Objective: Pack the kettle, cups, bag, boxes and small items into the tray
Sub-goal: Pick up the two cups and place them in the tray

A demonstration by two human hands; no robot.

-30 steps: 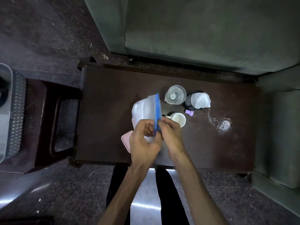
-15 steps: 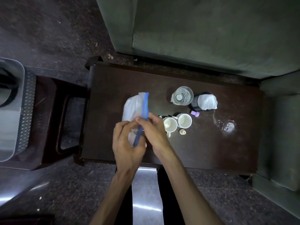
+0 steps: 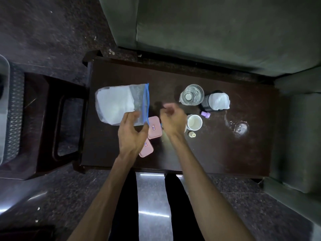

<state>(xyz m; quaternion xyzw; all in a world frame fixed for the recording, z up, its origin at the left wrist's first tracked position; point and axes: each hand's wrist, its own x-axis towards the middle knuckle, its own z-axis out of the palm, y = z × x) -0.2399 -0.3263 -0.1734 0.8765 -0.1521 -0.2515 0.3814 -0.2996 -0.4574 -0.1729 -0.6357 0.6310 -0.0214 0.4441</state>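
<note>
Pinching bag [image 3: 121,105] in left hand [image 3: 132,134] (right hand [image 3: 172,120] loose, empty); carry level toward nine o'clock.

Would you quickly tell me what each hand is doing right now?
Left hand: closed on the zip bag, near its blue seal.
Right hand: loosely curled, holding nothing visible.

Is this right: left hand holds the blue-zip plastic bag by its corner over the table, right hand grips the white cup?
Not quite. The head view shows the right hand loosely curled and empty, beside the white cup but not gripping it. The rest stands: the left hand holds the blue-zip plastic bag by its corner over the table.
</note>
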